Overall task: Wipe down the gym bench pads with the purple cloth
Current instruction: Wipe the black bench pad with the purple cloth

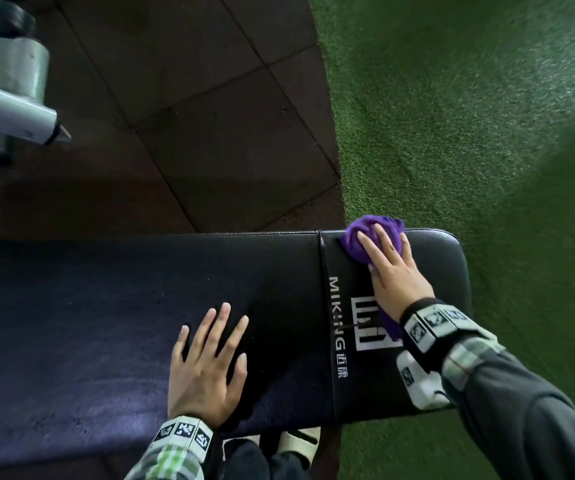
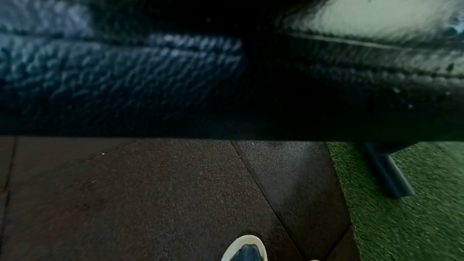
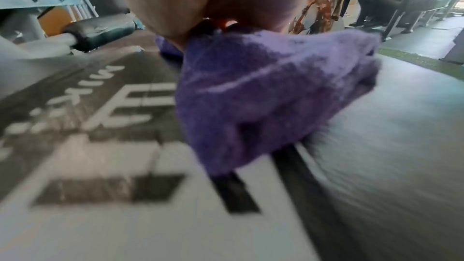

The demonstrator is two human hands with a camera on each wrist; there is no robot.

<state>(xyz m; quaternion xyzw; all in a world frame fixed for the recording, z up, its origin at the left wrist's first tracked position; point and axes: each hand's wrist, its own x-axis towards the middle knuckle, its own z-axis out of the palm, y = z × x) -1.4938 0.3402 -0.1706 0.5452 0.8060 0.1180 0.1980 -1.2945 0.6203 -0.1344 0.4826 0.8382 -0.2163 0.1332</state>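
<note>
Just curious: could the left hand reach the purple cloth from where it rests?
Probably yes: the left hand lies flat on the bench pad, with only bare pad between it and the purple cloth under the right hand.

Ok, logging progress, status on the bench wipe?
Right hand flat on cloth, far edge of pad. Left hand open, bracing. Nothing in the way.

White lettering "MIKING" (image 1: 335, 313) was printed on the black bench pad (image 1: 262, 271), near its right end and running alongside the cross seam. Two Chinese characters (image 1: 341, 368) followed it; these were not legible. A white block logo (image 1: 371, 322) stood beside the lettering, partly covered. No other text was readable.
</note>
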